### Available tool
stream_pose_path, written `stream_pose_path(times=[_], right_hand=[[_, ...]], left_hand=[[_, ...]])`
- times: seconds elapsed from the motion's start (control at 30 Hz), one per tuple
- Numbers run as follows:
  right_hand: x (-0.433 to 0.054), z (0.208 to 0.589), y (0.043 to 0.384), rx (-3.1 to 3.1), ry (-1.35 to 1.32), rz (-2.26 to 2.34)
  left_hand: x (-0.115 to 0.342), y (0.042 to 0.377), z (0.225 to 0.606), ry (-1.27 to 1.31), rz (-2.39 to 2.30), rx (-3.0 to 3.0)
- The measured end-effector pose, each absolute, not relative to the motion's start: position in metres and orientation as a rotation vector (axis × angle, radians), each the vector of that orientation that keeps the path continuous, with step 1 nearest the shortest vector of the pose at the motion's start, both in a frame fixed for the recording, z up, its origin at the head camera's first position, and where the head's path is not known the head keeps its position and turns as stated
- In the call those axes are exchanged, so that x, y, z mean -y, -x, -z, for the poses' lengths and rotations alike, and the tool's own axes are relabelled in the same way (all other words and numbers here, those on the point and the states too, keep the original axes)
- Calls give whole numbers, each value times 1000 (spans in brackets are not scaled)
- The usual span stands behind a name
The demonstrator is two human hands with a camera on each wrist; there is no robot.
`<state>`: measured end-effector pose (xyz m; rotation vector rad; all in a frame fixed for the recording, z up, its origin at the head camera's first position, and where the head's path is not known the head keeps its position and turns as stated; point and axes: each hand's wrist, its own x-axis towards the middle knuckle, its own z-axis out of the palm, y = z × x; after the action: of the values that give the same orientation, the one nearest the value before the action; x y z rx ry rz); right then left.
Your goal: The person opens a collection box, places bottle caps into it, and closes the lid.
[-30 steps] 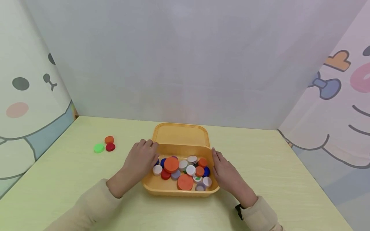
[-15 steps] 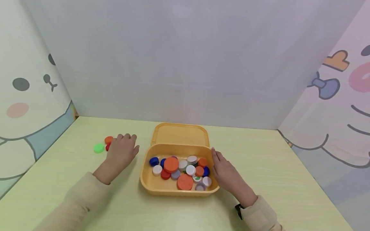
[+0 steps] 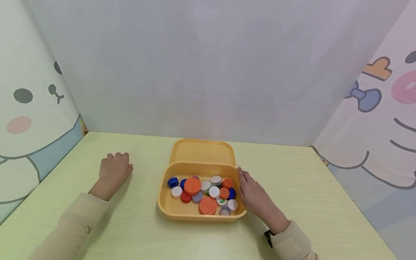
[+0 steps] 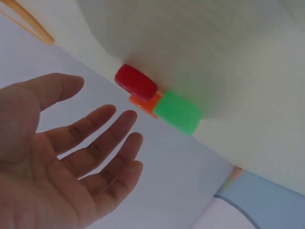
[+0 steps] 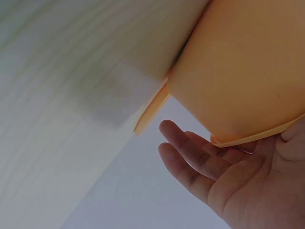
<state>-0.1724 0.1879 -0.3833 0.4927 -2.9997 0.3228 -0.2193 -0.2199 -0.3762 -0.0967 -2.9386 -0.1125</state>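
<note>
My left hand [image 3: 113, 173] is over the left side of the table, hiding the loose bottle caps in the head view. The left wrist view shows its fingers spread and loosely bent, apart from a red cap [image 4: 136, 82], a bright green cap [image 4: 177, 113] and an orange cap [image 4: 146, 103] lying close together. Mid-table sits an orange plastic box [image 3: 201, 217] with many coloured caps inside. On its right rim rests my right hand [image 3: 256, 195], fingers extended; in the right wrist view the palm is against the rim, beside the box's outer wall [image 5: 243, 71].
Behind the box lies its orange lid [image 3: 203, 151], flat and overlapping the box's far edge in this view. A pale wood-grain table [image 3: 325, 202] extends around, with a grey backdrop [image 3: 208, 72] behind and cartoon-printed panels on both sides.
My left hand has left the box's left rim and moved left across the table to the loose caps, which it now covers in the head view. My right hand has stayed put.
</note>
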Motion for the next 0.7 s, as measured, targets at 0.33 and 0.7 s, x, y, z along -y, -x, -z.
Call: stream_pose_path(times=[0.33,0.7], right_hand=[[-189,384,172,2995,-498,-330],[-189,384,172,2998,-496,-335]], left_hand=[[235,221,386,49,118,2914],[239,220,390,80,62,2900]])
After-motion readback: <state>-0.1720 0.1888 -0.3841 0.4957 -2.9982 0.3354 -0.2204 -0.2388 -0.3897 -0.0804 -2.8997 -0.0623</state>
